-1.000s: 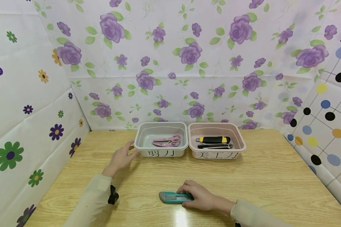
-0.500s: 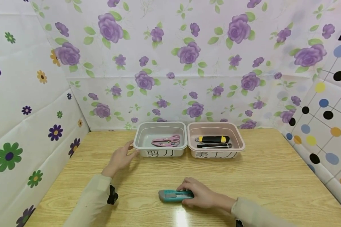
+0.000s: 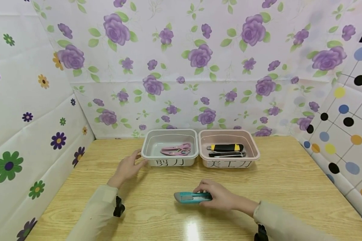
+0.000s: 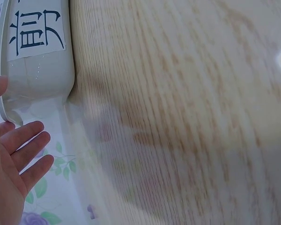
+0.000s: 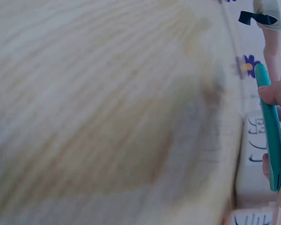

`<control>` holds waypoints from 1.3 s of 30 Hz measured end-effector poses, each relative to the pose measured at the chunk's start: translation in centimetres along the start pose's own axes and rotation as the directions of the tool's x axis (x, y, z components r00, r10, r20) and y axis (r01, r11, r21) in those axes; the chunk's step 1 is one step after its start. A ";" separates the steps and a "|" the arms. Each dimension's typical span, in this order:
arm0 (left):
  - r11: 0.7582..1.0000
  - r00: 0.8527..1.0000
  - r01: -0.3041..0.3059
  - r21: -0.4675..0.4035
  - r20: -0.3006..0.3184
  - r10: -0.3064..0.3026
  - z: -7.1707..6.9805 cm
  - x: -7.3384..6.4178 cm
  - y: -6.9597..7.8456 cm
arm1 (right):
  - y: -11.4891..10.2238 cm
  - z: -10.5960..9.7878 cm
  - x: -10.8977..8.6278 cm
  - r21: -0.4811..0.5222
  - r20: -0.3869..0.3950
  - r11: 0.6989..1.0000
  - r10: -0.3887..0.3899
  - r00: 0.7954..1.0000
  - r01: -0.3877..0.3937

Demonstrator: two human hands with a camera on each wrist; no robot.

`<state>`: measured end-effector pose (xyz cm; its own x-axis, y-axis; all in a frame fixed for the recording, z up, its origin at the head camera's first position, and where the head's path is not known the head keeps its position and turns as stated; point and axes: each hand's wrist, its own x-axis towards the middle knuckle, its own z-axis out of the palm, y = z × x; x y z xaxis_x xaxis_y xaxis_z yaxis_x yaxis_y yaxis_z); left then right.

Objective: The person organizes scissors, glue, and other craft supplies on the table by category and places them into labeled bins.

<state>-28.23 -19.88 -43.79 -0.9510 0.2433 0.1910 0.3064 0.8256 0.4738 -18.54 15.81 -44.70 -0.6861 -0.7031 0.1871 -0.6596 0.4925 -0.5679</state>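
Observation:
A teal utility knife [image 3: 193, 197] with a grey end is gripped between the thumb and fingers of my right hand [image 3: 218, 196], held a little above the table. The right wrist view shows the knife [image 5: 270, 126] edge-on, thumb on one side and fingertips on the other. My left hand [image 3: 128, 170] is at the left end of a grey bin [image 3: 171, 163]. In the left wrist view that hand [image 4: 11, 173] has its fingers extended by the corner of the bin [image 4: 42, 77]; whether they press on it I cannot tell. Pink scissors [image 3: 176, 149] lie inside this bin.
Right of the grey bin stands a pinkish bin [image 3: 229, 163] holding a yellow-and-black utility knife [image 3: 226, 147] and a slimmer black one [image 3: 227, 154]. Both carry labels with dark characters. Patterned cloth walls border the wooden table [image 3: 277, 187] at the back and sides.
My right hand has lifted the utility knife off the table, moving it slightly away from me and to the right. The left hand has stayed by the grey bin.

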 end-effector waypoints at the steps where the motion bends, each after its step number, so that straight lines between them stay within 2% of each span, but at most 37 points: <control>1: 1.000 1.000 0.002 0.001 0.001 -0.002 0.0 0.0 0.0 | 0.0 -0.3 0.0 -0.001 -0.002 1.000 0.004 1.000 -0.004; 6: 1.000 1.000 0.010 0.007 0.004 -0.010 0.0 0.0 0.0 | 0.2 -1.8 -0.1 0.008 -0.016 1.000 0.020 1.000 -0.020; 11: 1.000 1.000 0.006 0.005 0.004 -0.006 0.0 0.1 -0.1 | 0.6 -3.3 -0.1 0.000 -0.084 0.999 -0.034 0.996 0.034; 14: 1.000 1.000 -0.002 0.002 0.000 0.002 0.1 0.1 -0.1 | 0.8 -4.5 0.0 -0.051 -0.124 0.997 -0.068 0.990 0.062; 24: 1.000 1.000 0.004 -0.008 0.002 -0.004 0.1 0.1 -0.2 | 1.6 -8.4 0.1 -0.120 -0.134 0.993 -0.038 0.990 0.022; 33: 1.000 1.000 0.007 0.002 0.003 -0.008 0.1 0.1 -0.2 | 3.5 -10.6 0.2 -0.217 -0.201 0.976 -0.052 0.978 0.007; 39: 1.000 1.000 0.007 0.010 0.001 -0.007 0.0 0.1 -0.1 | 4.8 -12.0 0.2 -0.256 -0.206 0.967 -0.056 0.977 0.001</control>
<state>-28.31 -19.89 -43.84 -0.9532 0.2377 0.1871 0.2991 0.8327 0.4661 -25.50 24.16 -37.74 -0.6966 -0.6089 0.3795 -0.7171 0.6065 -0.3433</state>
